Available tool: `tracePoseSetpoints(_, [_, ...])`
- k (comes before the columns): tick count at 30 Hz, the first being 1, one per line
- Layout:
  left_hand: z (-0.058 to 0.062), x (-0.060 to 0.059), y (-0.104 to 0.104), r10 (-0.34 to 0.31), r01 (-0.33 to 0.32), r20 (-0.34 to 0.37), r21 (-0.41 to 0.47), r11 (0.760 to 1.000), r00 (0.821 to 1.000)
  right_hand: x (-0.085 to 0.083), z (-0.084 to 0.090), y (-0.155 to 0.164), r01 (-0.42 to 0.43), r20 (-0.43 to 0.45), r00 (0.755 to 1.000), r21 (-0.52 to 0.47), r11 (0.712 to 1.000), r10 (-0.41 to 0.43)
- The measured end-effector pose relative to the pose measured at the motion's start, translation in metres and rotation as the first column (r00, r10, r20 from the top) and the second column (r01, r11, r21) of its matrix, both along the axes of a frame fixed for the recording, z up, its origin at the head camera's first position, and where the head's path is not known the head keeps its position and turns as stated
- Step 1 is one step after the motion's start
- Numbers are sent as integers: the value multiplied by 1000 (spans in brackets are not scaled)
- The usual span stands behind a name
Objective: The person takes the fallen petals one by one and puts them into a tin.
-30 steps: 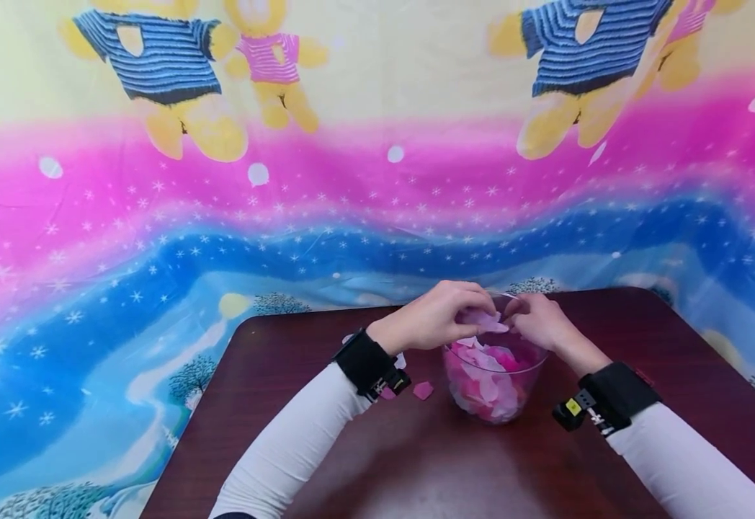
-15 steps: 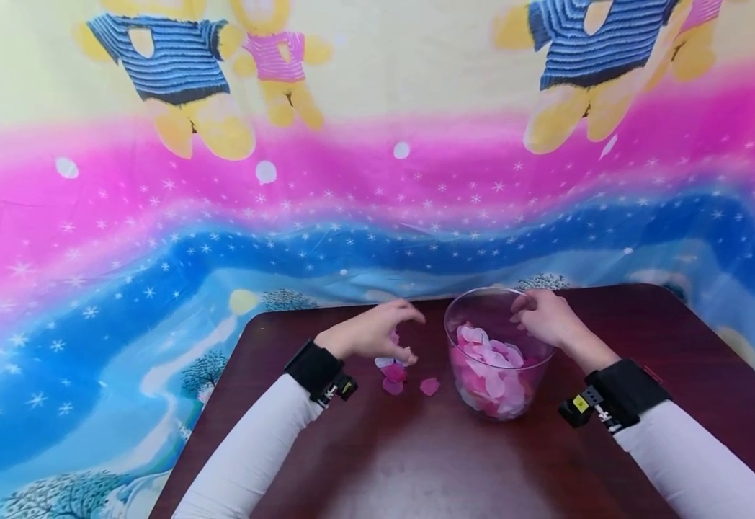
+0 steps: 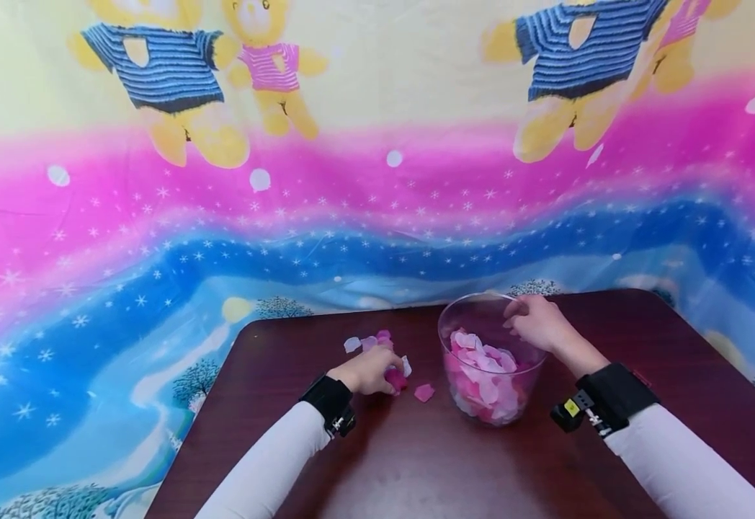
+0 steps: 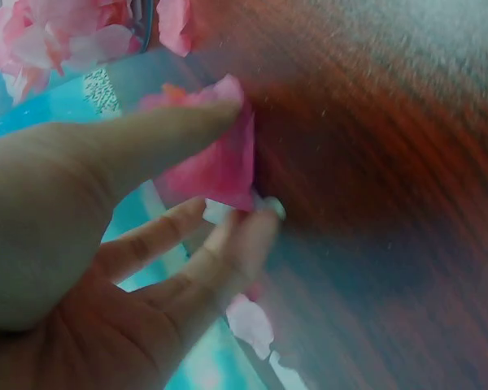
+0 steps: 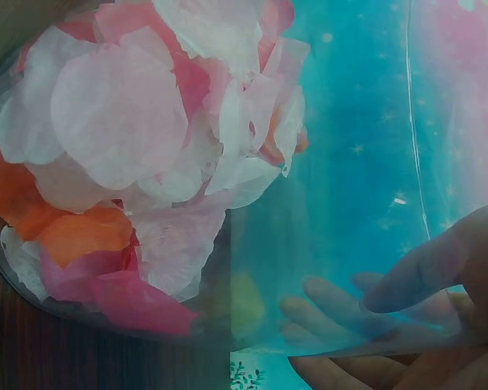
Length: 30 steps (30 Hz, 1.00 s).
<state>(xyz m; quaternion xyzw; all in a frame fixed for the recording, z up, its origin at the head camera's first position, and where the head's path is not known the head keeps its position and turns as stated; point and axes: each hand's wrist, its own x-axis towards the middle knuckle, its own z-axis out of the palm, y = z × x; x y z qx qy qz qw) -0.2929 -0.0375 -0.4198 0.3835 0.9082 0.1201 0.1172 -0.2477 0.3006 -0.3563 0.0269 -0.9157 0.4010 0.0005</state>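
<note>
The person's left hand (image 3: 369,373) is resting low on the dark reddish-brown wooden table (image 3: 416,461), its thumb and fingers (image 4: 228,252) pinching a deep pink fabric petal (image 4: 215,166) at the near edge of a small scatter of loose pink and white petals (image 3: 371,342) lying on the tabletop to the left of the bowl. In the left wrist view the thumb is lying across the top of that petal while the curled fingers are closing on it from below, with a pale petal (image 4: 250,323) lying on the wood just beneath the hand. One more single pink petal (image 3: 423,393) is lying flat on the table between the left hand and the bowl, touching neither. The right hand (image 3: 536,324) is gripping the far right rim of a clear round plastic bowl (image 3: 465,306), thumb inside and fingers curled around the outside wall; the right wrist view is showing those fingers (image 5: 333,313) through the transparent wall. The bowl is standing upright on the table right of centre and is holding a loose heap of pink, white and orange-red fabric petals (image 5: 130,154), piled toward the side away from the right hand. Both forearms are wearing white sleeves (image 3: 689,468) with black wrist straps (image 3: 617,393). Behind the table, a bright printed cloth (image 3: 157,216) with cartoon bears in striped shirts, pink and blue bands and white stars is hanging as a backdrop.
</note>
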Motion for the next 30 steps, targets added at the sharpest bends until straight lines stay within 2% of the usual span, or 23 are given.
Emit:
tracePoseSetpoints(4, [-2,-3,3,-30,32,-24,65,997,999,-1,3,1,8,-7,1000,6,1000,-8])
tracePoseSetpoints(8, [0,-2,4,-44,44,-16,67,997,999,-2,5,2,1,-16,1000,16,1000,-1])
tracePoseSetpoints(12, [13,3,3,-62,64,-42,54,997,997,0,5,2,1,-9,1000,17,1000,0])
tracePoseSetpoints(14, [27,7,3,-79,83,-78,53,995,994,0,5,1,0,-6,1000,15,1000,0])
tracePoseSetpoints(16, [48,11,5,-96,103,-118,55,993,988,0,4,2,2,-3,1000,14,1000,-1])
tracePoseSetpoints(18, [73,16,9,-118,130,-147,72,989,982,1,4,2,0,-1,1000,13,1000,0])
tracePoseSetpoints(22, [127,27,25,-161,185,-161,146,972,974,0,4,3,4,1,1000,7,1000,-4])
tracePoseSetpoints(24, [149,31,35,-188,219,-182,173,960,965,0,4,3,0,2,1000,2,1000,0])
tracePoseSetpoints(27, [169,37,53,-230,272,-233,167,948,945,1,3,3,-8,8,1000,-2,1000,8])
tracePoseSetpoints(30, [171,38,74,-265,303,-262,118,946,928,2,1,1,-12,13,1000,0,1000,12])
